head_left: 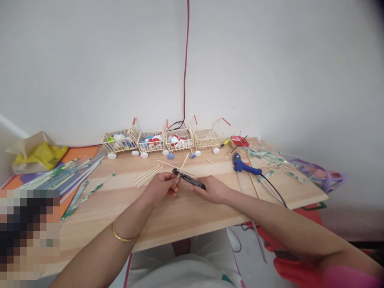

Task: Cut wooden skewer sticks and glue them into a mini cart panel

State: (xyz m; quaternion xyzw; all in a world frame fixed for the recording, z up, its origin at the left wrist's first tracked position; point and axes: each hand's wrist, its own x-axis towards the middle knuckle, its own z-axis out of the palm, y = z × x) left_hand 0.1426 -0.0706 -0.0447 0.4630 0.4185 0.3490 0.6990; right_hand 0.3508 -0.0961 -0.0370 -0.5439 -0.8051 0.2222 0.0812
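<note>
My left hand (163,186) pinches a thin wooden stick (184,162) that slants up and away over the table. My right hand (212,189) is closed around the handle end of a black plier-like tool (190,180). The tool's far end meets the stick right above my left fingertips; whether its jaws are closed on it I cannot tell. Another thin stick (165,163) lies behind the tool. Left of my left hand, several loose sticks (149,176) rest side by side on the wooden table (192,216).
Along the wall stand small stick-built carts (207,138) on bottle-cap wheels, some filled with caps. A blue glue gun (246,166) lies at right near a red dish (240,141). Wrapped sticks (72,180) cover the left side by a yellow bag (49,156). A pixelated patch hides the lower left.
</note>
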